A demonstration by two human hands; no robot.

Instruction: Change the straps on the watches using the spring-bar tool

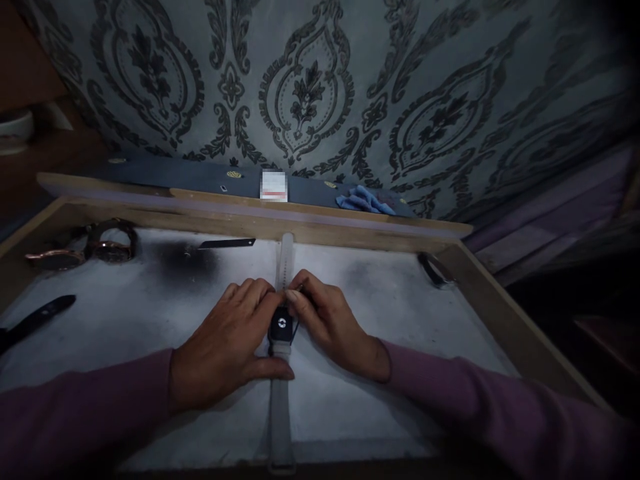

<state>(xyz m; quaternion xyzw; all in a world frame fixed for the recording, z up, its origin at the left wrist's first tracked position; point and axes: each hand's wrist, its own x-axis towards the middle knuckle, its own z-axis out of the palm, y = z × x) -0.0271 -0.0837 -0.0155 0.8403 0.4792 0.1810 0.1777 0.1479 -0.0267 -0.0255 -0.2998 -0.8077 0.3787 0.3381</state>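
A smartwatch point(281, 324) with a dark face lies on the white tray surface, its pale strap point(281, 413) stretched straight away from and toward me. My left hand point(227, 340) grips the watch from the left, with the fingertips at the top of its case and the thumb across the strap below. On the right side, my right hand point(335, 323) pinches a thin dark tool point(295, 329) between thumb and index finger, close to where the upper strap meets the case. The tool's tip is hard to make out.
Round watches point(113, 250) stand at the back left of the wood-rimmed tray point(350, 230). A black blade point(227, 244), a dark strap point(40, 321) and another watch point(435, 270) lie inside. Beyond the rim are a small box point(273, 185) and a blue cloth point(365, 199).
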